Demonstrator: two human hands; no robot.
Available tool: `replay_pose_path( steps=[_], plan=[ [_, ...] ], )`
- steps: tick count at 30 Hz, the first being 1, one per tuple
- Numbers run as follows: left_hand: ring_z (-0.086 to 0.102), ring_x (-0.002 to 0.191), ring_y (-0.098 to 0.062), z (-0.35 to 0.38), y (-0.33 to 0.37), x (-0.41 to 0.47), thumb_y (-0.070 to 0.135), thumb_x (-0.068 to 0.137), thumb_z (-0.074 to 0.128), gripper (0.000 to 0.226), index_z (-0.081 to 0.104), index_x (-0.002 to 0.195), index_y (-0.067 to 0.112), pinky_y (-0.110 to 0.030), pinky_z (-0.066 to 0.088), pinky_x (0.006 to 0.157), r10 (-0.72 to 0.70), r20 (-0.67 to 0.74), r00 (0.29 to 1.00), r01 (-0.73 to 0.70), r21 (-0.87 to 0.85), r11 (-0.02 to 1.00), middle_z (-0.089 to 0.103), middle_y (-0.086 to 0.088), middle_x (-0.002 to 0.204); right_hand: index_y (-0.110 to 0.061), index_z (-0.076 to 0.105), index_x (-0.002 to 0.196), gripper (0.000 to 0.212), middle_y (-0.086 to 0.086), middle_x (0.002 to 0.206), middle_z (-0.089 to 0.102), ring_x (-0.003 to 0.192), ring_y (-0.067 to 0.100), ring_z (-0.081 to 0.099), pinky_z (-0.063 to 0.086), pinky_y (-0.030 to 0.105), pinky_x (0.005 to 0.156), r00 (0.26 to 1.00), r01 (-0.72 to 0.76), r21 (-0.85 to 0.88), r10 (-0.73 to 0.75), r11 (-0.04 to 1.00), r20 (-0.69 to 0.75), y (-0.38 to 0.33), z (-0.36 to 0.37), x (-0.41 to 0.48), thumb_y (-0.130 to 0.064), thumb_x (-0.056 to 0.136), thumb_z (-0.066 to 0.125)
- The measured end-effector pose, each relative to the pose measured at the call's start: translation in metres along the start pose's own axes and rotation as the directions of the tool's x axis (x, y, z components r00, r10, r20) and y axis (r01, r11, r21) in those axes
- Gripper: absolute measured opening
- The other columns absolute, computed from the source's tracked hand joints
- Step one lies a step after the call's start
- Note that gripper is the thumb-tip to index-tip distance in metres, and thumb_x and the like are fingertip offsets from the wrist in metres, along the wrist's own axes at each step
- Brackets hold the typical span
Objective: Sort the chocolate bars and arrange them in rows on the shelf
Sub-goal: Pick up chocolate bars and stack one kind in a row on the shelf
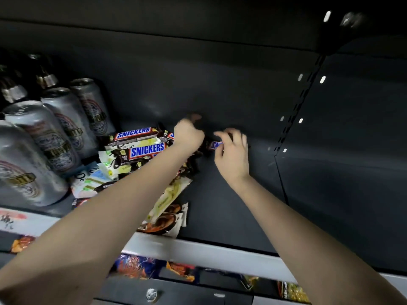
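Observation:
A loose heap of chocolate bars lies on the dark shelf, left of the middle: brown Snickers bars on top, white-and-green wrapped bars below them. My left hand reaches to the back of the shelf, its fingers curled round a dark bar that is mostly hidden. Just to its right, my right hand pinches the end of a Snickers bar between thumb and fingers. Both forearms cross over the heap.
Silver cans and dark bottles stand in rows at the shelf's left. The shelf's pale front rail runs below my arms, with snack packets on the level beneath. A slotted upright divides the back wall at right.

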State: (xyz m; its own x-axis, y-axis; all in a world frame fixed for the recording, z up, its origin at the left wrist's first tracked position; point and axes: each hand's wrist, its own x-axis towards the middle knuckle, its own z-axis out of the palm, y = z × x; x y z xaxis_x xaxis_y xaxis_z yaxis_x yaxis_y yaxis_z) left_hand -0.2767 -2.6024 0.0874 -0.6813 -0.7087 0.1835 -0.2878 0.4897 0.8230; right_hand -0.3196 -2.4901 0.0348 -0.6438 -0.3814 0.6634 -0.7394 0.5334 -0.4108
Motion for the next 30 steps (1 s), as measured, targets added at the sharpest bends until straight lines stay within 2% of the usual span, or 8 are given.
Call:
replay_pose_path(
  steps=[2, 5, 9, 16, 20, 23, 26, 30],
  plan=[
    [0.055, 0.116, -0.022, -0.026, -0.007, -0.004, -0.001, 0.084, 0.051, 0.039, 0.061, 0.118, 0.013, -0.014, 0.035, 0.091, 0.077, -0.034, 0.996, -0.075, 0.035, 0.997, 0.062, -0.007, 0.122, -0.013, 0.066, 0.105, 0.041, 0.013, 0.109, 0.058, 0.096, 0.035, 0.053, 0.047, 0.043, 0.088, 0.998, 0.064, 0.025, -0.064, 0.998, 0.013, -0.016, 0.006, 0.001, -0.013, 0.077, 0.036],
    [0.06, 0.104, -0.015, -0.064, -0.024, -0.009, -0.004, 0.083, 0.047, 0.037, 0.065, 0.112, 0.011, -0.008, 0.035, 0.083, 0.186, -0.015, 0.982, -0.183, 0.116, 0.976, 0.066, -0.004, 0.115, -0.01, 0.065, 0.108, 0.036, 0.013, 0.112, 0.057, 0.099, 0.033, 0.052, 0.046, 0.044, 0.09, 0.992, 0.107, 0.084, -0.111, 0.991, 0.052, -0.038, 0.014, 0.0, 0.0, 0.077, 0.052],
    [0.057, 0.092, -0.009, -0.102, -0.047, -0.017, -0.003, 0.083, 0.049, 0.033, 0.066, 0.107, 0.012, -0.005, 0.033, 0.075, 0.197, 0.008, 0.98, -0.195, 0.197, 0.961, 0.067, -0.001, 0.108, -0.009, 0.064, 0.11, 0.033, 0.011, 0.113, 0.055, 0.102, 0.03, 0.051, 0.046, 0.043, 0.091, 0.976, 0.174, 0.118, -0.187, 0.978, 0.115, -0.062, 0.022, -0.007, -0.002, 0.079, 0.054],
    [0.061, 0.091, -0.014, -0.14, -0.081, -0.039, 0.011, 0.084, 0.059, 0.023, 0.067, 0.103, 0.02, -0.018, 0.042, 0.08, 0.157, 0.035, 0.987, -0.16, 0.319, 0.934, 0.068, 0.0, 0.101, -0.009, 0.064, 0.112, 0.029, 0.01, 0.115, 0.054, 0.104, 0.028, 0.052, 0.045, 0.043, 0.092, 0.955, 0.233, 0.162, -0.257, 0.959, 0.149, -0.094, 0.025, -0.004, -0.01, 0.085, 0.053],
    [0.059, 0.103, -0.017, -0.16, -0.089, -0.045, 0.024, 0.082, 0.066, 0.028, 0.064, 0.11, 0.024, -0.023, 0.042, 0.086, 0.117, 0.096, 0.988, -0.146, 0.397, 0.906, 0.065, -0.001, 0.113, -0.01, 0.062, 0.116, 0.03, 0.009, 0.12, 0.052, 0.108, 0.028, 0.049, 0.043, 0.043, 0.094, 0.936, 0.259, 0.189, -0.295, 0.947, 0.194, -0.112, 0.025, 0.002, -0.016, 0.087, 0.054],
    [0.054, 0.113, -0.019, -0.165, -0.096, -0.049, 0.032, 0.08, 0.069, 0.043, 0.059, 0.121, 0.022, -0.024, 0.039, 0.093, 0.104, 0.191, 0.976, -0.189, 0.506, 0.842, 0.06, -0.001, 0.124, -0.015, 0.055, 0.127, 0.041, 0.006, 0.131, 0.045, 0.118, 0.025, 0.043, 0.037, 0.043, 0.102, 0.877, 0.294, 0.179, -0.339, 0.939, 0.34, -0.118, 0.029, 0.003, -0.029, 0.088, 0.055],
    [0.054, 0.114, -0.021, -0.16, -0.106, -0.056, 0.032, 0.079, 0.071, 0.05, 0.057, 0.125, 0.02, -0.026, 0.039, 0.097, 0.124, 0.175, 0.977, -0.197, 0.506, 0.84, 0.06, -0.003, 0.126, -0.021, 0.049, 0.133, 0.048, -0.001, 0.137, 0.042, 0.127, 0.02, 0.036, 0.031, 0.041, 0.108, 0.789, 0.246, 0.192, -0.312, 0.95, 0.529, -0.117, 0.036, -0.004, -0.04, 0.089, 0.053],
    [0.054, 0.116, -0.021, -0.158, -0.114, -0.061, 0.033, 0.08, 0.07, 0.047, 0.059, 0.124, 0.02, -0.033, 0.043, 0.101, 0.132, 0.106, 0.985, -0.166, 0.446, 0.879, 0.06, -0.003, 0.127, -0.024, 0.049, 0.133, 0.049, -0.003, 0.136, 0.044, 0.131, 0.016, 0.031, 0.028, 0.038, 0.11, 0.78, 0.169, 0.241, -0.279, 0.956, 0.56, -0.115, 0.039, -0.006, -0.042, 0.088, 0.054]
  ],
)
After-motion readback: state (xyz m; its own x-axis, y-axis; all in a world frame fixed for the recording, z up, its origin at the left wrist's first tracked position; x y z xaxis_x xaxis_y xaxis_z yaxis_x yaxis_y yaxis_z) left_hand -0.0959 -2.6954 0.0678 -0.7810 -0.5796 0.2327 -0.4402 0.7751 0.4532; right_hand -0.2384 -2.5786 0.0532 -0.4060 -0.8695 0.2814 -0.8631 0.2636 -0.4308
